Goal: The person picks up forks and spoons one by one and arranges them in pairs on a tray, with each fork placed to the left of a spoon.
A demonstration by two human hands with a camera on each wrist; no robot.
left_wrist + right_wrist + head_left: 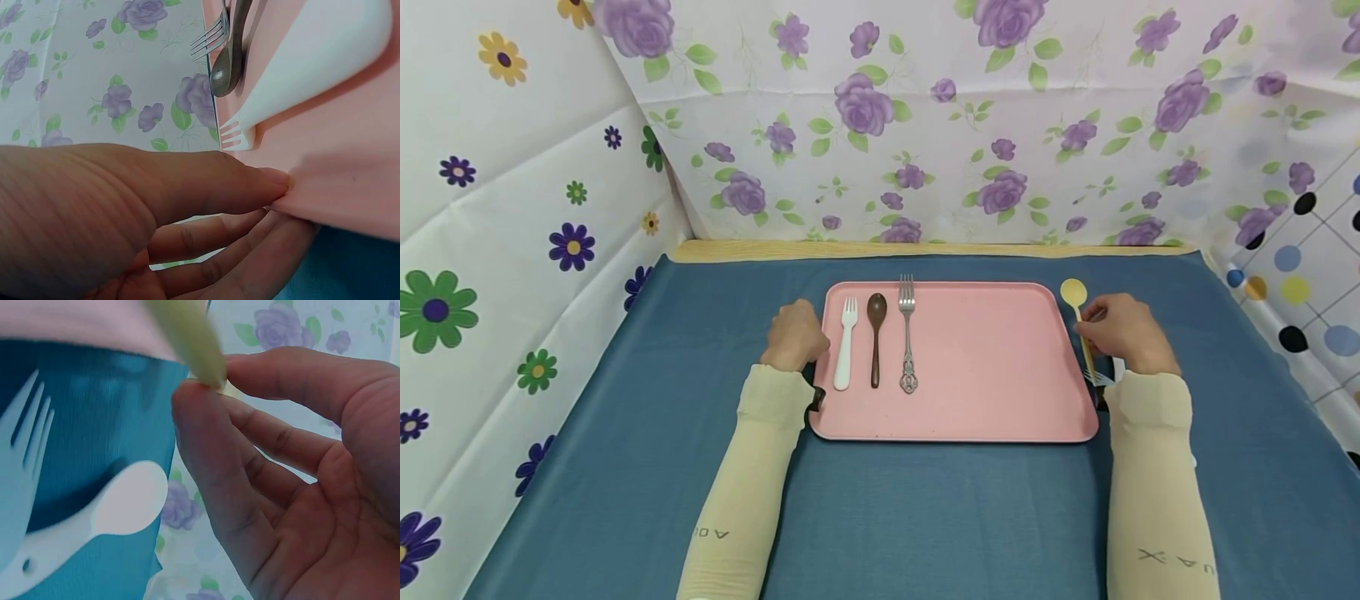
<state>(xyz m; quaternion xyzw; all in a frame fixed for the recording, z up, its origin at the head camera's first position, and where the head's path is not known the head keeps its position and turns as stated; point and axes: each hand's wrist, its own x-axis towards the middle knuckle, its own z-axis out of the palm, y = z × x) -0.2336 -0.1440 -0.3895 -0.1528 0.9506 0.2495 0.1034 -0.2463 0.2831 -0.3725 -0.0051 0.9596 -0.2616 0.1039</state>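
A pink tray (992,358) lies on the blue cloth. My left hand (796,335) pinches its left rim, thumb on top and fingers underneath in the left wrist view. Side by side on the tray are a white fork (845,350), a dark brown spoon (876,310) and a silver fork (908,333) with an ornate handle. Just past the tray's right edge, my right hand (1127,332) pinches a yellow spoon (1074,292) between thumb and forefinger, its bowl pointing away. Below that hand lie a pale blue fork (22,469) and a white spoon (131,500), mostly hidden in the head view.
The blue cloth (955,517) spreads around the tray. Behind it runs a pale wooden strip (925,249) at the foot of a flowered back sheet (925,150). Patterned sheets also stand at the left and right sides.
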